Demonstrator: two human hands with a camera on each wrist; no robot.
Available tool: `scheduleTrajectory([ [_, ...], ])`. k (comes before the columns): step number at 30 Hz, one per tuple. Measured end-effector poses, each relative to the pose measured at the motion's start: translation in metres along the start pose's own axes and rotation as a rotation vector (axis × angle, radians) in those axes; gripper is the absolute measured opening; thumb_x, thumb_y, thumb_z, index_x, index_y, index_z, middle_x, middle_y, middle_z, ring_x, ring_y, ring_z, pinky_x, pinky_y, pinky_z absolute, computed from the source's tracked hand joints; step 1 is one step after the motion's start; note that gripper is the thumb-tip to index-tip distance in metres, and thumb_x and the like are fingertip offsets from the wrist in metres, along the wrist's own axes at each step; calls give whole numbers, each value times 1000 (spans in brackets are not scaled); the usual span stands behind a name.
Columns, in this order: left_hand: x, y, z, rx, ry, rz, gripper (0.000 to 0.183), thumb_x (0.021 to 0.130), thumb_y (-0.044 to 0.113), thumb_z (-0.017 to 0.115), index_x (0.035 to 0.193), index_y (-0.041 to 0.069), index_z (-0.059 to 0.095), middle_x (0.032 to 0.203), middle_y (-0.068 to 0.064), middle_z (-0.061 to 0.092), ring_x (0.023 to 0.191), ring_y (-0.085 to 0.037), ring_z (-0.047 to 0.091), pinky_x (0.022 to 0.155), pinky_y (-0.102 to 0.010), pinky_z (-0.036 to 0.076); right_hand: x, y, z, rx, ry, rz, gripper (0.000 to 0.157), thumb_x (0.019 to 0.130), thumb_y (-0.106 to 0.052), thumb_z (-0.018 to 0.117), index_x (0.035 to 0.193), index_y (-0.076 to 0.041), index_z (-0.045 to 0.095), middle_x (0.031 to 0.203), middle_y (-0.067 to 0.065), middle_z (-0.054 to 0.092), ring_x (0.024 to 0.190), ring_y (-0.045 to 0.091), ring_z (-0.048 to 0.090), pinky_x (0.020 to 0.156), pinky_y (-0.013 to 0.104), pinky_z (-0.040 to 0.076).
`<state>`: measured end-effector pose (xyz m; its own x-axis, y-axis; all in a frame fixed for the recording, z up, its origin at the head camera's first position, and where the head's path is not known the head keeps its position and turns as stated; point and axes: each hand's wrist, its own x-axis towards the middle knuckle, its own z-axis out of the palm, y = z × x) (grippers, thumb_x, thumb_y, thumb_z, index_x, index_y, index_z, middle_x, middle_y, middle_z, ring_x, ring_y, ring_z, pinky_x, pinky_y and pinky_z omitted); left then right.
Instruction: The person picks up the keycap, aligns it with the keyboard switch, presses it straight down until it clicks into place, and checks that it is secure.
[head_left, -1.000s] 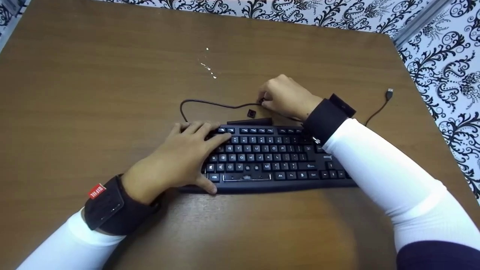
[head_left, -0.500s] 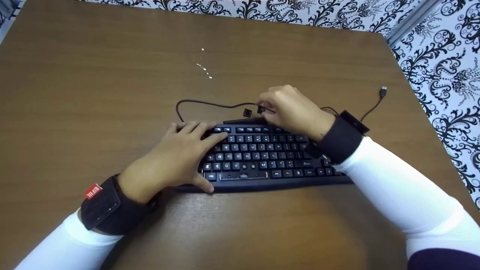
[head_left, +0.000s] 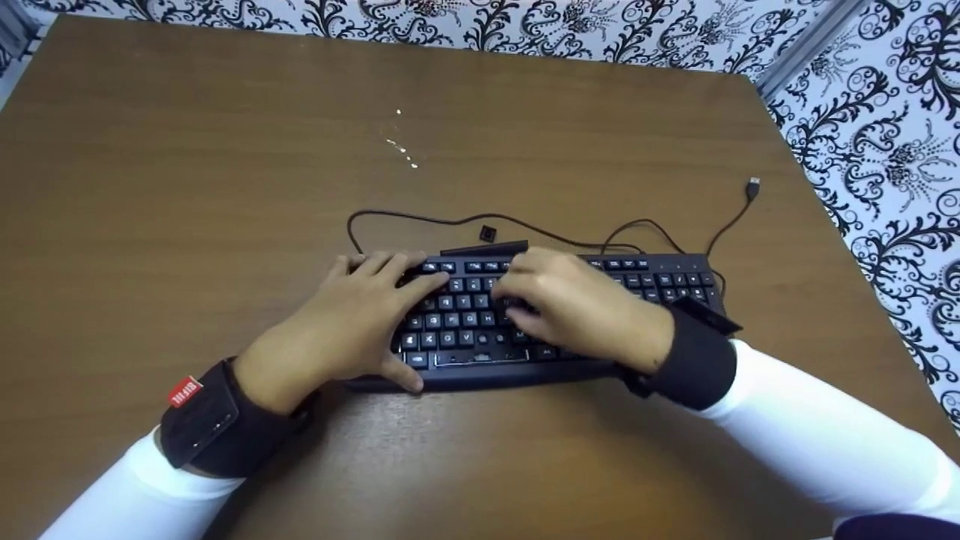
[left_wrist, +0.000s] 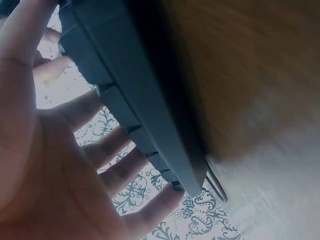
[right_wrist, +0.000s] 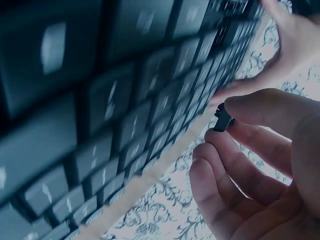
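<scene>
A black keyboard (head_left: 667, 262) lies flat on the table. My left hand (head_left: 360, 315) spreads over its left end, thumb at the front edge, the other fingers reaching toward the back edge. In the left wrist view, the fingers touch the keyboard's side nearly straight. Over the middle keys is my right hand (head_left: 570, 300), its thumb and a finger pinching a small black keycap (right_wrist: 222, 119). Two uncapped spots (head_left: 491, 339) show in the bottom letter row, and the spacebar slot (head_left: 484, 358) is bare. A loose keycap (head_left: 487, 234) and a long black bar (head_left: 480, 250) lie behind the keyboard.
The thin black cable (head_left: 465, 220) loops behind the keyboard and ends in a USB plug (head_left: 753, 187) at the right. Small white flecks (head_left: 401, 150) mark the brown table (head_left: 225, 187). Patterned paper (head_left: 900, 150) lies beyond its edges.
My right hand has come from behind the keyboard toward me, lifting a keycap from beside the cable to above the middle keys. The left hand stays in place on the keyboard.
</scene>
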<state>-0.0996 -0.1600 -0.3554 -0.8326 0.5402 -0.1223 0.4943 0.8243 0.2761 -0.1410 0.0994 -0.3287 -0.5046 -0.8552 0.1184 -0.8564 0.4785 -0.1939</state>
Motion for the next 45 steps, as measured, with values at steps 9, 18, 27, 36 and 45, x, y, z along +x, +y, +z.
scheduleTrajectory([
  [9,-1,-1,2,7,23,13,121,55,67,85,155,19,37,157,-16,38,144,-39,37,108,-75,31,-8,-13,14,-42,-38,-49,19,86,-11,74,104,-7,74,97,5,68,90,21,63,82,34,57],
  [18,-1,-2,1,4,12,3,122,55,68,85,156,20,35,159,-15,36,145,-40,36,108,-77,28,-12,-15,19,-105,-57,-36,20,86,-14,75,104,-7,74,98,5,67,87,20,58,77,31,56],
  [27,-1,-2,1,3,15,-1,122,55,67,85,156,21,36,159,-15,36,145,-39,35,108,-77,28,-15,-17,21,-115,-23,-75,12,86,-9,74,98,-7,77,91,4,64,84,18,56,74,28,54],
  [36,-1,-1,2,13,18,5,123,54,68,85,156,20,36,158,-16,37,144,-40,37,108,-75,31,-16,-17,22,-90,3,-68,10,87,-10,74,97,-8,76,90,3,68,84,19,60,77,30,56],
  [45,-1,0,1,11,20,9,122,54,67,86,155,19,37,158,-16,37,144,-40,37,108,-75,30,-12,-16,22,-62,-27,-50,4,86,-8,75,90,-7,75,86,3,66,82,19,60,77,30,56],
])
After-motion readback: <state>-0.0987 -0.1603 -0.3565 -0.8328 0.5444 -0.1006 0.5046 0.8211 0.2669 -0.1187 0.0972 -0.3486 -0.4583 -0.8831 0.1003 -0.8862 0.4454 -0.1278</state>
